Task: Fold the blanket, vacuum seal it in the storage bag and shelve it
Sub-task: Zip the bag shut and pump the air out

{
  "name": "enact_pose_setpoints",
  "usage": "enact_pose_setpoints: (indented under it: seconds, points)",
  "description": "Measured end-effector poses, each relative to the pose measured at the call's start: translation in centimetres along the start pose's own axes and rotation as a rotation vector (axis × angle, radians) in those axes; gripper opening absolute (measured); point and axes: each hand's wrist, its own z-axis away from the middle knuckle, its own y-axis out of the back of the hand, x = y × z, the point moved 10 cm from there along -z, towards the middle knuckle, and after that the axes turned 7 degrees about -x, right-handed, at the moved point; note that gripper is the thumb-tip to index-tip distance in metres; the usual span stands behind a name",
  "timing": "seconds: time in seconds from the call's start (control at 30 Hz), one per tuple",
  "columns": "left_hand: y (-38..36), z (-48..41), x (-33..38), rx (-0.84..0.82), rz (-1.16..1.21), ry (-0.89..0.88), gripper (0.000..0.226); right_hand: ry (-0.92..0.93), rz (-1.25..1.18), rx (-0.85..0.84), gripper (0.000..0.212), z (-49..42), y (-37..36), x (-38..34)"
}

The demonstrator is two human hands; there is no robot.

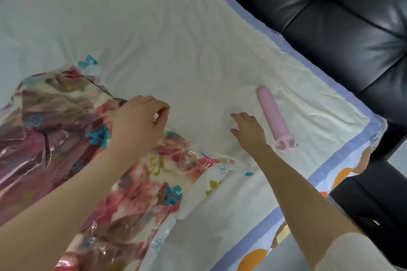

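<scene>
A flowered red, pink and cream blanket lies inside a clear plastic storage bag printed with small teal flowers, at the lower left of the bed. My left hand is over the bag's upper edge with curled fingers that seem to pinch the plastic. Over the bare sheet to the right, my right hand reaches out with its fingers spread and holds nothing. A pink hand pump lies on the sheet just right of that hand, apart from it.
The bed is covered by a pale cream sheet with a blue border and an orange-patterned cover below it. A black leather sofa stands close against the bed's right side.
</scene>
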Motion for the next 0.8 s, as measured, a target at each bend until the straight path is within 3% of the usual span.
enact_pose_setpoints:
  seconds: [0.07,0.17,0.4,0.57,0.7,0.8]
  points:
    - [0.5,0.0,-1.0,0.021,-0.008,0.006,0.02,-0.036,0.119,-0.117,0.044,-1.9,-2.5,-0.1]
    - [1.6,0.7,-2.6,0.04,-0.006,0.018,0.02,-0.046,0.133,-0.1,0.032,-2.8,-3.6,-0.1]
    - [7.0,4.3,-7.2,0.086,-0.064,0.086,0.016,-0.17,-0.59,0.265,0.027,1.4,6.0,-0.4]
    - [13.3,10.8,-12.7,0.139,-0.093,0.218,0.015,-0.037,-1.046,0.224,0.024,9.1,11.0,-10.5]
    - [16.4,18.9,-19.0,0.053,-0.103,0.308,0.027,0.025,-1.073,0.091,0.026,16.3,9.6,-21.9]
    - [18.2,25.7,-22.9,-0.015,-0.07,0.279,0.033,0.107,-1.105,-0.07,0.026,22.0,5.8,-32.1]
